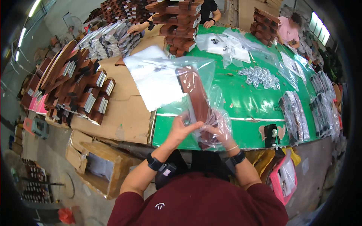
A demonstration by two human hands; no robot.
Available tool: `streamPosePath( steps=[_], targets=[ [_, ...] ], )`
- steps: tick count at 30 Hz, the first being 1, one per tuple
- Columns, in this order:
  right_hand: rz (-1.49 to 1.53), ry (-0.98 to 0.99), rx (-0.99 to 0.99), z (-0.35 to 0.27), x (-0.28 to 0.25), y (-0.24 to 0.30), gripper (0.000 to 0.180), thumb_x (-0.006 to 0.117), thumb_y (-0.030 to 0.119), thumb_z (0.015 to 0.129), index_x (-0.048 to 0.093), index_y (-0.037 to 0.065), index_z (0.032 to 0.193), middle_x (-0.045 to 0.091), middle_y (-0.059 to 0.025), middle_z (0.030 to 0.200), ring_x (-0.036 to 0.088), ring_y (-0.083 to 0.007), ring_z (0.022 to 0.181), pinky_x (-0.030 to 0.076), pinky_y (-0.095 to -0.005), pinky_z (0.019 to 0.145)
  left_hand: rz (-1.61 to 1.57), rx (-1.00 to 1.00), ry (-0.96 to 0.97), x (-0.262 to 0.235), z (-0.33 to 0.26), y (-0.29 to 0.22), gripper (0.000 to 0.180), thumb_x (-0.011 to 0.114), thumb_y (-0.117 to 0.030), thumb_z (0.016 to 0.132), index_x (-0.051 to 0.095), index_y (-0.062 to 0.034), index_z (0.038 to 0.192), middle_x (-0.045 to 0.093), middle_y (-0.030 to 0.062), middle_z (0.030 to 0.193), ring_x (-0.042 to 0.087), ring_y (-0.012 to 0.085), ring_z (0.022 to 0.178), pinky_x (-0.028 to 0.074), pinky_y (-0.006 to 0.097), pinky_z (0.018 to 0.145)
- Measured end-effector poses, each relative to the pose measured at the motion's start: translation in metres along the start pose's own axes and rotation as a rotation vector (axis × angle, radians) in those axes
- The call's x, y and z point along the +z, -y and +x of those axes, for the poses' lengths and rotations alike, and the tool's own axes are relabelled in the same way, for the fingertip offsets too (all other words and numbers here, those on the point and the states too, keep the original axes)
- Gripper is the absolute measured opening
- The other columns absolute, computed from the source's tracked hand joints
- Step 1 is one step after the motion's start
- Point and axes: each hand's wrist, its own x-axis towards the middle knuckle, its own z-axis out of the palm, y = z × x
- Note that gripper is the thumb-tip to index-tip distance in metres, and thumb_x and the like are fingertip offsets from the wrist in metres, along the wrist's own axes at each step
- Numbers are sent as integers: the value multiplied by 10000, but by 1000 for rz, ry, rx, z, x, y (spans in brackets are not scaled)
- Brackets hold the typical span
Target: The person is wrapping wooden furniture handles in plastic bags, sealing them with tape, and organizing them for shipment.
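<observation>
A reddish-brown wooden piece (197, 94) lies tilted inside a clear plastic bag (207, 69) above the near edge of the green table. My left hand (184, 128) is closed on the wooden piece's left side, thumb across its lower part. At its lower right, my right hand (221, 132) grips the piece, partly veiled by crinkled film. White sheets (158, 81) with small dark parts in clear packing lie just left of the bag.
Stacked brown wooden pieces (81, 86) stand on cardboard at left, with another tall stack (179, 28) ahead. Metal rings (260, 77), wrapped bundles (294, 116) and a tape dispenser (270, 135) lie on the green table (249, 107). A co-worker's hand (137, 28) touches wrapped pieces; others work across the table.
</observation>
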Motion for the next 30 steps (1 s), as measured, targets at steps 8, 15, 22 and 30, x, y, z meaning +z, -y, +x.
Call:
streamPosePath(
  steps=[8,15,22,30],
  targets=[
    [-149,104,11,-18,-1,-96,676,857,156,794,548,-4,1373,653,-179,1267,639,-322,1122,501,-424,991,449,263,-122,-14,-1,52,589,912,-276,732,660,3,1186,686,133,1089,660,266,1001,511,373,908],
    [-88,117,0,-31,-7,-115,587,708,265,922,534,31,1432,523,-215,1484,486,-358,1391,388,-448,1138,540,107,-110,-23,-2,99,535,883,-350,763,656,-27,1123,667,150,1109,644,307,1039,505,417,917],
    [-194,233,375,-41,-100,-113,703,745,121,897,432,80,1525,560,-101,1442,529,-228,1329,424,-386,1110,446,116,-112,-22,6,94,512,888,-326,754,650,-28,1096,682,104,962,661,231,892,525,375,832],
    [340,-79,193,-33,-29,-53,743,766,183,904,397,68,1539,548,-105,1431,529,-195,1307,439,-352,1071,-438,-370,-53,-6,28,78,462,753,-259,920,630,16,1271,706,121,1203,692,220,1063,536,368,946]
  ],
)
